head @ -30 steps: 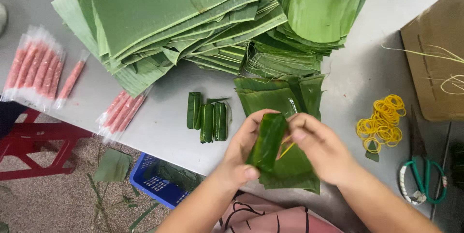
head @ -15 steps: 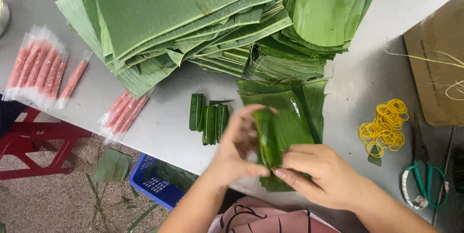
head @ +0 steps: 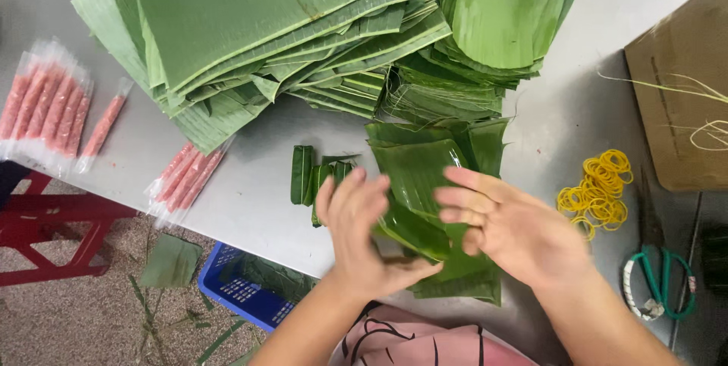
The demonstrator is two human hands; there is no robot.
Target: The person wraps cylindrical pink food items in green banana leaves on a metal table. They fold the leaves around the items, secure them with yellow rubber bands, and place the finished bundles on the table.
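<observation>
The left hand [head: 356, 237] and the right hand [head: 512, 226] face each other with a leaf roll [head: 415, 231] between them. The left hand is curled, with its thumb tucked under the roll, so it seems to hold it from below. The right hand is open with flat fingers, just beside the roll; whether it touches cannot be told. The roll is dark green, smooth and shiny, and its long side slants from near the left thumb up and away. It sits on top of a few flat leaf pieces [head: 425, 153] on the grey table [head: 250, 207]. Just past the left hand lie small finished leaf rolls [head: 311, 176], side by side. Farther away is a big pile of ribbed green leaves [head: 258, 25]. Off beyond the right hand are yellow rubber bands [head: 595, 191] and green-handled scissors [head: 660, 282]. Far out on the left side lie pink sausages [head: 45, 108] in clear plastic.
</observation>
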